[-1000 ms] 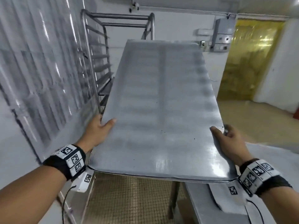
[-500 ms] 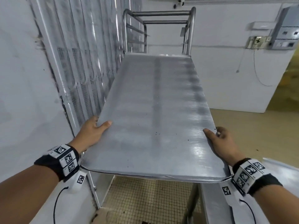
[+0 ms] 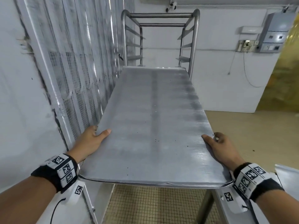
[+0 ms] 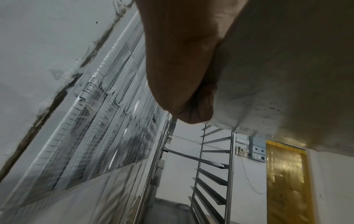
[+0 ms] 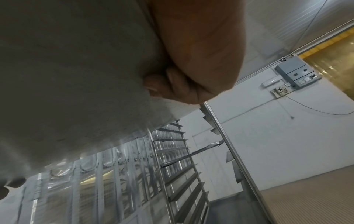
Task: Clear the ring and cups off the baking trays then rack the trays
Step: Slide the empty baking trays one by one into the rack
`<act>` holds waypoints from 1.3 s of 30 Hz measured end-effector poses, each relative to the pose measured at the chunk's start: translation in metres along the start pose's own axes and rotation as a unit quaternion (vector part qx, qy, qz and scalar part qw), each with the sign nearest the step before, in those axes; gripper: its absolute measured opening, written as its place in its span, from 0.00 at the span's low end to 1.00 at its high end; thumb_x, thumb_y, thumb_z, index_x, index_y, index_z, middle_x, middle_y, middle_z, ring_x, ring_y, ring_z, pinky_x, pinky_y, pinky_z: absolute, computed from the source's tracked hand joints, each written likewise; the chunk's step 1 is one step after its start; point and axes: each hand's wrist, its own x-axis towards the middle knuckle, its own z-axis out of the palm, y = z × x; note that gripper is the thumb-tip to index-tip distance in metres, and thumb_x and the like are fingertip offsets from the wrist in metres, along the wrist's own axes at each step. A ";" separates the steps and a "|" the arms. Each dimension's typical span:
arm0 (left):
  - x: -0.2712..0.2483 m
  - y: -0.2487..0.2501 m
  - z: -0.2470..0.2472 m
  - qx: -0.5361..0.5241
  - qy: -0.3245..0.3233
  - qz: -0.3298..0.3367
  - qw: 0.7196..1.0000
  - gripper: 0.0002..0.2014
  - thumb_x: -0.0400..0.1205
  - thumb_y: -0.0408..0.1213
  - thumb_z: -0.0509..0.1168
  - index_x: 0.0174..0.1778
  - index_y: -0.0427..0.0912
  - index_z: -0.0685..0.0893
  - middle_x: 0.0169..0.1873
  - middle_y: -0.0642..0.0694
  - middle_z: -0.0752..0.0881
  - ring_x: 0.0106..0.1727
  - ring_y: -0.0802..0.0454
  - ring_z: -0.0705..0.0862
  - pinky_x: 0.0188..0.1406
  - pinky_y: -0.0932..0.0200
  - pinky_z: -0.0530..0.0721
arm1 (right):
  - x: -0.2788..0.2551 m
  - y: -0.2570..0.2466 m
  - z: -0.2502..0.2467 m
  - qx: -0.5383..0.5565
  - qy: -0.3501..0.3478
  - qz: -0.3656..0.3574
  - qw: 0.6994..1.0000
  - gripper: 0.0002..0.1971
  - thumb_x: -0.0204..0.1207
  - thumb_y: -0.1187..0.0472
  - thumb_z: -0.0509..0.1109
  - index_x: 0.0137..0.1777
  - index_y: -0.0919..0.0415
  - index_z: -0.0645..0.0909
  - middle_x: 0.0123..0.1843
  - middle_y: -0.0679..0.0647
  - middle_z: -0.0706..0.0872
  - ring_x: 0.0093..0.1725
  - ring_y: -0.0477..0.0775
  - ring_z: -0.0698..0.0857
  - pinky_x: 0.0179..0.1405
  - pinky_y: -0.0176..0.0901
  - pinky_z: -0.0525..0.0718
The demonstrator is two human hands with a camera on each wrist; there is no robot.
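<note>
Tray (image 3: 153, 126) now nearer the rack (image 3: 161, 38); your left hand (image 3: 92, 139) & right hand (image 3: 221, 147) grip its edges. Racking step: next, line up w/ runners.

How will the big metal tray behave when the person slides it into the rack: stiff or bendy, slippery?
The tray probably stays stiff: held only at its near end by the left hand and right hand, it shows no sag. Its smooth metal may slip easily along the rack ledges. Being long, it likely tips if one side drops.

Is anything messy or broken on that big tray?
A little. Dark crumbs speckle the baking tray between the hands, and its near edge looks slightly dented and wavy. Nothing is spilled.
</note>
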 end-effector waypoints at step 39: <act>0.251 -0.080 0.090 0.008 -0.066 -0.070 0.995 0.46 0.74 0.68 0.72 0.78 0.37 0.73 0.67 0.46 0.83 0.62 0.47 0.85 0.65 0.48 0.83 | 0.184 0.041 0.121 -0.090 0.003 0.072 0.993 0.26 0.78 0.37 0.71 0.52 0.64 0.81 0.43 0.57 0.88 0.45 0.61 0.87 0.43 0.45 0.80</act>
